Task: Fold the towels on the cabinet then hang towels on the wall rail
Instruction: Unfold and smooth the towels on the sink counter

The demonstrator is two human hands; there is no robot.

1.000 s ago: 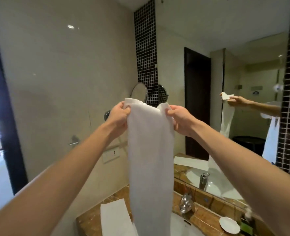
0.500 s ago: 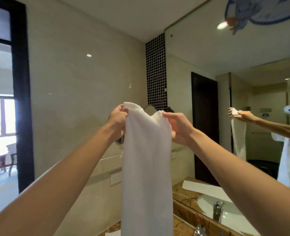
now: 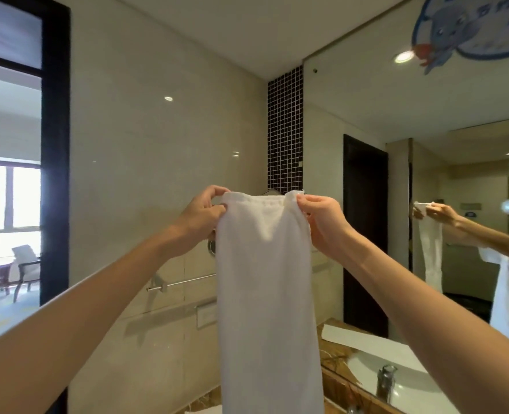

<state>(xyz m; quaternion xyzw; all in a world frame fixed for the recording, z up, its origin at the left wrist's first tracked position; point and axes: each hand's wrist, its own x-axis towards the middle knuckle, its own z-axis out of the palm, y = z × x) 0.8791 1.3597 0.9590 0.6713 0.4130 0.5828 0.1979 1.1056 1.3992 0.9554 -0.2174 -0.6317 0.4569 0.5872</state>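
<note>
Room: beige-tiled bathroom wall (image 3: 157,174) with a dark mosaic strip (image 3: 285,130); a large mirror (image 3: 411,109) is on the right.
Towel (image 3: 265,294): white and narrow, held up in mid-air in front of the wall. It hangs straight down past the bottom edge of the view.
Left hand (image 3: 201,215): fingers curled, pinching the towel's upper left corner.
Right hand (image 3: 322,219): thumb and fingers pinching the upper right corner.
Wall rail (image 3: 184,282): chrome bar on the wall below the left hand, its right end hidden behind the towel.
Mirror: reflects an outstretched arm and the hanging towel.
</note>
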